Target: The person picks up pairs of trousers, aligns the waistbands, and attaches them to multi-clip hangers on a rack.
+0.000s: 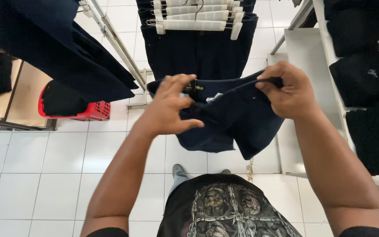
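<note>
Two hands (167, 107) (286, 90) over white tiled floor (44, 175)

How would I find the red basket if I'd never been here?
Start at the slanted metal clothes rail on the left, hung with a dark garment. Just below it, on the white tiled floor, sits the red plastic basket with dark cloth inside. It is the only bright red thing around.

White tiled floor (44, 175), red basket (94, 112), rack feet (143, 87)
</note>
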